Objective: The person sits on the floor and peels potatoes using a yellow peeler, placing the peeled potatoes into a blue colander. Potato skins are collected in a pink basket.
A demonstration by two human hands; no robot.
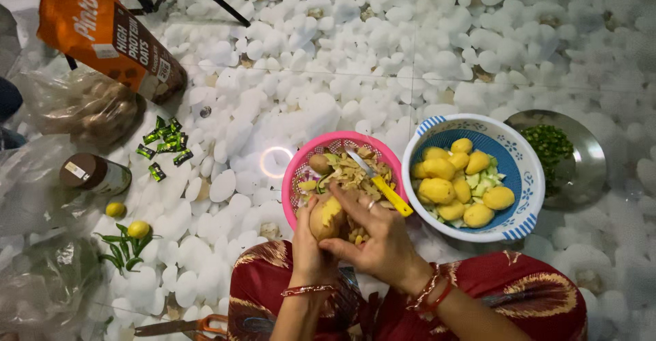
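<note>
Two forearms come up from the bottom edge, wrists bangled, and meet just above the red-patterned lap. The left hand (309,240) is curled upright around a half-peeled potato (326,216), fingers wrapped on its near side, holding it just over the rim of the pink basket (295,165). The right hand (378,235) lies across from the right, thumb and fingertips pinching at the potato's skin while the same fist grips a yellow-handled knife (381,183), blade pointing away over the basket. Neither hand is slack; both are closed on what they hold.

Beyond the hands, the basket holds peelings and one unpeeled potato. Just right of the right hand: a blue-and-white bowl (527,177) of peeled potatoes. Further right: a steel plate (592,156) with chopped greens. Far left of the left hand: green chillies (121,251) and small lemons on the white-pebble floor (383,47).
</note>
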